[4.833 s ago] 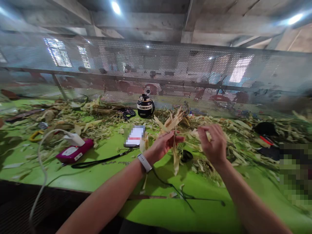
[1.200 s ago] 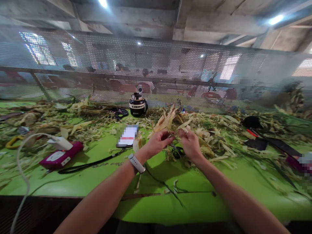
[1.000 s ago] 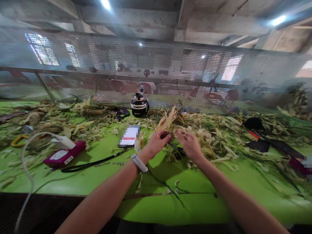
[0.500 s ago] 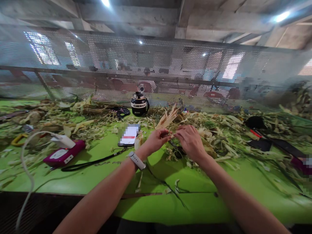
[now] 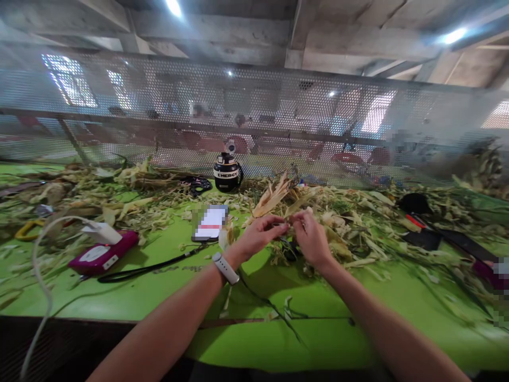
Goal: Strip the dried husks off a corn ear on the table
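In the head view, my left hand (image 5: 260, 233), with a pale watch (image 5: 225, 268) on its wrist, is closed in a pinch over the green table. Close to its right, my right hand (image 5: 312, 237) is curled with its fingertips pressed together. A thin strip of corn husk (image 5: 299, 206) shows at the right fingertips, and the fingers of both hands partly cover what they pinch. Just behind the hands lies a bunch of dry, tan corn husks (image 5: 272, 196). Dark stems and husk scraps (image 5: 284, 254) lie beneath them.
A phone (image 5: 210, 222) lies left of my hands, with a black strap (image 5: 151, 265) near it. Further left is a purple power strip (image 5: 104, 253) with a white charger (image 5: 101, 232). Behind stand a black bottle (image 5: 226, 172) and a perforated metal screen (image 5: 254, 101). Husks (image 5: 358, 212) spread rightward.
My fingertips have drawn slightly apart, and my right hand has turned and curled more. Both hands sit a little lower. The view has tilted slightly upward.
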`<state>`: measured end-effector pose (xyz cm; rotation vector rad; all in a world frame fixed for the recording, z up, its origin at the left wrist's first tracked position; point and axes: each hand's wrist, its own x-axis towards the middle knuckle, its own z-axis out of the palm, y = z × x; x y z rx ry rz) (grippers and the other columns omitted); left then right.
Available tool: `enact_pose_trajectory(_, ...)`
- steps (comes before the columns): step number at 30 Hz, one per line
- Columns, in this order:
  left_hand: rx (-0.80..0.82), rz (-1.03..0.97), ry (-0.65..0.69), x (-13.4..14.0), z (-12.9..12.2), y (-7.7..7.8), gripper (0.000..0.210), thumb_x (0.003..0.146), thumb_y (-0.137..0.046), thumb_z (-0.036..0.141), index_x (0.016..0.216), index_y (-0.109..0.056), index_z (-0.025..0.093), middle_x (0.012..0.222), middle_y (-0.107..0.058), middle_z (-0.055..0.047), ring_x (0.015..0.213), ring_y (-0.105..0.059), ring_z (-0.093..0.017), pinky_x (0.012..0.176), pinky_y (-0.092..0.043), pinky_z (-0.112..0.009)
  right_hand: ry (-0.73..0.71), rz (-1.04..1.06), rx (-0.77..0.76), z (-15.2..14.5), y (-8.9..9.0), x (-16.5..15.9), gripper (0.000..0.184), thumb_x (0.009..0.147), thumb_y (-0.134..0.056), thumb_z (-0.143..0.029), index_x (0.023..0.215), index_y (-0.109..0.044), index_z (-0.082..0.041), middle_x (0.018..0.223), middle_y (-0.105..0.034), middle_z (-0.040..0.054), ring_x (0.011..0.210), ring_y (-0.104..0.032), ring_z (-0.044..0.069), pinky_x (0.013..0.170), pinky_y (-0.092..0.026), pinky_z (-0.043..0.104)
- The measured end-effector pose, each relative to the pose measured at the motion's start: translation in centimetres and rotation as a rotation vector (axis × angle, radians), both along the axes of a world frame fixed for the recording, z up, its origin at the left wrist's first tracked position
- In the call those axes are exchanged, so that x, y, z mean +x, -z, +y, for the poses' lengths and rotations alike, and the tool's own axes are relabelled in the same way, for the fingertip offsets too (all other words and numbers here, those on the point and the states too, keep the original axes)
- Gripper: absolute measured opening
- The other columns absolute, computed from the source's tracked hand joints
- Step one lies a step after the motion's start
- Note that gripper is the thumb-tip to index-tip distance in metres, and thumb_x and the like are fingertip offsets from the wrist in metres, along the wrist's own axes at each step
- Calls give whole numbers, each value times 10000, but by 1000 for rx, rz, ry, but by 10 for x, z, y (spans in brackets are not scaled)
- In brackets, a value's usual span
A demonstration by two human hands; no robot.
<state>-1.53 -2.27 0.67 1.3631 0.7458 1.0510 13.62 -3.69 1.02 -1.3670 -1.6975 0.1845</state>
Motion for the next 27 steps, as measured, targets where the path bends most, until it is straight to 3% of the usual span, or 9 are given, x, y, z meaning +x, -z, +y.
enact_pose_trajectory(5,-44,-121,-30,2,3,6,404,521,-805,330,820,-620,130,716,-638,8,669,-572,-91,707,-464,-251,-56,104,-11,1,4,-2,228,857,-419,-388,775,-523,-202,708,-623,34,639,-586,176,601,-428,278)
enact_pose_trajectory(10,-99,-118,7,-6,7,1,428,501,-818,358,788,-604,125,654,-610,30,599,-561,-68,682,-480,-245,-193,167,-35,10,0,8,289,785,-555,-454,890,-532,-186,854,-642,58,790,-616,198,697,-468,312)
enact_pose_trajectory(14,-106,-113,42,-9,7,-3,383,510,-817,324,756,-597,131,677,-606,32,618,-560,-62,666,-480,-221,-299,173,-80,17,-1,16,350,754,-604,-466,935,-525,-178,784,-627,39,755,-606,191,699,-484,328)
enact_pose_trajectory(17,-118,-114,44,-11,6,-5,319,545,-800,269,740,-584,139,704,-609,25,631,-562,-66,650,-483,-216,-238,191,46,16,-4,19,302,785,-581,-406,980,-522,-182,773,-611,36,737,-595,186,706,-490,342)
enact_pose_trajectory(19,-137,-112,36,-13,5,-7,281,567,-777,235,733,-571,141,743,-614,12,646,-566,-74,644,-493,-222,-152,132,232,12,-9,21,199,802,-560,-301,974,-554,-201,848,-608,54,812,-584,199,770,-478,376)
enact_pose_trajectory(21,-160,-99,40,-15,4,-9,239,593,-740,212,746,-571,142,776,-613,2,650,-566,-79,624,-500,-224,-185,-29,371,8,-14,24,133,795,-520,-166,874,-607,-229,925,-604,59,946,-554,221,862,-436,418)
enact_pose_trajectory(24,-187,-86,63,-18,3,-12,211,620,-689,185,796,-578,146,751,-590,7,621,-553,-75,584,-499,-214,-409,-317,374,3,-18,24,255,730,-495,-48,803,-637,-247,1062,-594,45,1126,-467,242,954,-371,455)
enact_pose_trajectory(27,-214,-83,100,-20,3,-13,255,626,-680,173,849,-556,161,685,-568,26,584,-546,-74,566,-502,-216,-516,-454,333,2,-16,21,288,732,-551,-81,968,-610,-235,1148,-577,65,1133,-468,234,952,-383,442)
